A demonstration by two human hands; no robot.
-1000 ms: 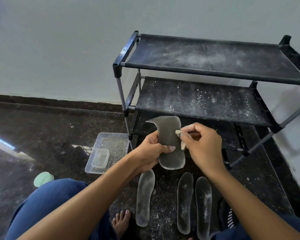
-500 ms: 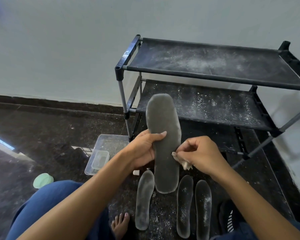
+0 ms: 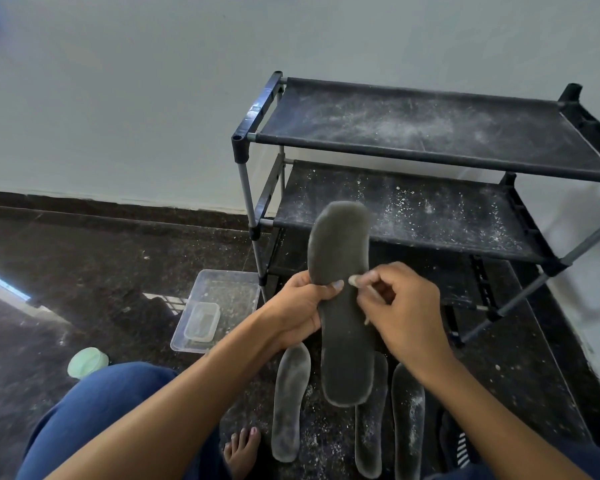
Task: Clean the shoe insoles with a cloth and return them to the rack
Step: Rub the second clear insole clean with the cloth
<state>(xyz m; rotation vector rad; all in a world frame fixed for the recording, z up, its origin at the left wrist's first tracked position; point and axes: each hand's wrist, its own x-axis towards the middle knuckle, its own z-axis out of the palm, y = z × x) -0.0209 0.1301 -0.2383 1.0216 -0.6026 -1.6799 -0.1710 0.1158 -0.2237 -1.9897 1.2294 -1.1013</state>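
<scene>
A dark grey insole (image 3: 340, 271) is held upright in front of the rack, its toe end pointing up. My left hand (image 3: 300, 308) grips its left edge at mid-length. My right hand (image 3: 404, 311) is closed on a small pale cloth (image 3: 355, 280) pressed against the insole's right edge. Three dusty insoles lie flat on the floor below: one at the left (image 3: 290, 400), one in the middle (image 3: 371, 431) partly hidden by the held one, one at the right (image 3: 407, 424). The black shoe rack (image 3: 430, 154) stands behind, its shelves speckled with white dust.
A clear plastic tray (image 3: 222, 296) with a smaller clear box (image 3: 201, 322) in it sits on the dark floor left of the rack. A pale green round object (image 3: 87, 362) lies further left. My knee in blue cloth (image 3: 94, 410) and bare toes (image 3: 241, 448) are at the bottom.
The insole was bent over one second ago; it now stands straight and sits a little lower. My right hand with the cloth has moved down, then back up along its right edge.
</scene>
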